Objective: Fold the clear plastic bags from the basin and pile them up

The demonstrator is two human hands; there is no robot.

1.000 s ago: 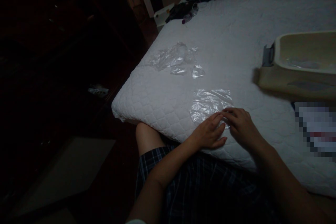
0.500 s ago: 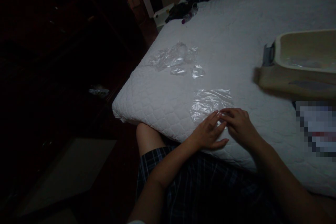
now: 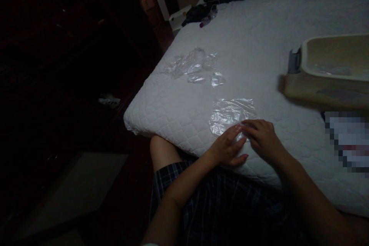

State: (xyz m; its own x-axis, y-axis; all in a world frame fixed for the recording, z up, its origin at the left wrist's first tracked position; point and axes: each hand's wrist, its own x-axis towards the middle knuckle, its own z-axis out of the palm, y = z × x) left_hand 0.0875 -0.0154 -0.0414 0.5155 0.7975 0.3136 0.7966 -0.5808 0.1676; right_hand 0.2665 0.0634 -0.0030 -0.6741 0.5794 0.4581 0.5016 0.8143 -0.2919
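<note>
A clear plastic bag (image 3: 227, 113) lies spread flat near the front edge of a white quilted mattress (image 3: 173, 111). My left hand (image 3: 230, 148) rests on the bag's near right part, its fingers spread and thumb held apart. Beside it, my right hand (image 3: 263, 138) bends its fingers down onto the same corner, fingertips close to those of the left. What lies under the right fingertips is hidden, and I cannot make out whether they pinch the film.
Crumpled clear plastic bags (image 3: 193, 63) lie farther back on the mattress. A cream plastic bin (image 3: 323, 88) with a grey latch stands at right, above a blurred-out flat item (image 3: 346, 138). A bottle (image 3: 208, 19) lies by dark cloth at the far edge.
My left fingers have shifted slightly, the thumb drawing a little to the left. The right hand and the bag stay almost in place.
</note>
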